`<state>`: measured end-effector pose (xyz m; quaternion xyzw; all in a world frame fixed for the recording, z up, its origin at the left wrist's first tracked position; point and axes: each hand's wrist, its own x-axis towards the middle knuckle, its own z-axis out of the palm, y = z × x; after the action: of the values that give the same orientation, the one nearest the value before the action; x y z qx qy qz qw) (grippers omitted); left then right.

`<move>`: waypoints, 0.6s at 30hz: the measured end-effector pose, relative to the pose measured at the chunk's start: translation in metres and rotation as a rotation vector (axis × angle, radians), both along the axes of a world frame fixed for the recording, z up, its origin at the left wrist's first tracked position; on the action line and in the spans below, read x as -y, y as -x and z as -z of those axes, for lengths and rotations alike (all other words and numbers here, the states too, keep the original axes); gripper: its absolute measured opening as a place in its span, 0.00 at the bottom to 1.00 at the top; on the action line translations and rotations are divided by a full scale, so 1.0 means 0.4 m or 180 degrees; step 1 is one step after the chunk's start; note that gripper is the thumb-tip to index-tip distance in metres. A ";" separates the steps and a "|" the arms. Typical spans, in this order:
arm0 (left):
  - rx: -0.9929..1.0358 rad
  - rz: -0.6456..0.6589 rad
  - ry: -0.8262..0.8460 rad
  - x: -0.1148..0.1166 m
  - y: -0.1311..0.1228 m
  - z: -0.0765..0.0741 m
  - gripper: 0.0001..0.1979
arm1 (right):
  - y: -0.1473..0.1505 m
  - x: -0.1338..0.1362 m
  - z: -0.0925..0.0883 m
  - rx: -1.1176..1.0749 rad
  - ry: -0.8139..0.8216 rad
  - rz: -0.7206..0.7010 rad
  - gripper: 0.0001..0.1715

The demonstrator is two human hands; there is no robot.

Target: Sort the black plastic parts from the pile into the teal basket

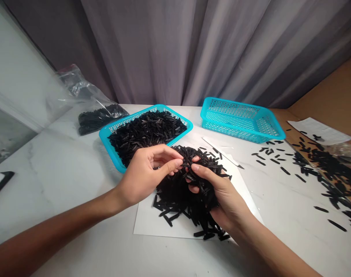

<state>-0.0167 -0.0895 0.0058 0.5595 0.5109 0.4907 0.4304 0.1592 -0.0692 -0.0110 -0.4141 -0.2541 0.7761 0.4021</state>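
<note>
My left hand [149, 173], fingers nearly together, works at the clump of slender glossy black pieces [175, 194] clamped in my right hand [224, 196], kept low over the white paper sheet [145, 223] to catch strays.

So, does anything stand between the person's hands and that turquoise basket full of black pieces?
Nothing visible does. The left hand and right hand grip a heap of slender black pieces above a white sheet, and the turquoise plastic basket sits directly beyond the left hand.
</note>
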 end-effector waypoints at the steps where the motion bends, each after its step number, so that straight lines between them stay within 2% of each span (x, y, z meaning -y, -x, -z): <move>1: -0.0008 -0.0005 -0.0008 -0.001 -0.001 0.001 0.06 | 0.000 -0.001 0.000 -0.0004 0.0022 -0.0006 0.18; 6: -0.0205 -0.0088 -0.0149 0.001 -0.012 0.007 0.06 | 0.002 -0.006 -0.004 -0.0119 0.0188 -0.0068 0.16; 9: -0.0545 -0.0198 -0.0383 -0.002 -0.002 0.005 0.05 | 0.001 -0.008 -0.003 -0.0205 0.0296 -0.0081 0.15; 12: -0.1403 -0.0713 -0.0894 -0.018 0.044 -0.012 0.04 | -0.002 -0.007 0.000 -0.0235 0.0357 -0.0074 0.15; 15: -0.2828 -0.1486 -0.1351 -0.038 0.105 -0.038 0.08 | -0.005 -0.006 0.002 -0.0253 0.0333 -0.0093 0.15; 17: -0.3304 -0.1581 -0.1465 -0.043 0.125 -0.050 0.09 | -0.005 -0.006 0.002 -0.0262 0.0291 -0.0108 0.15; 18: -0.3257 -0.1397 -0.1482 -0.042 0.125 -0.053 0.09 | -0.005 -0.006 0.002 -0.0258 0.0270 -0.0114 0.15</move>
<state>-0.0667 -0.0727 0.0269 0.6856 0.6357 0.3355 -0.1150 0.1611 -0.0668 -0.0119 -0.3944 -0.2119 0.8094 0.3801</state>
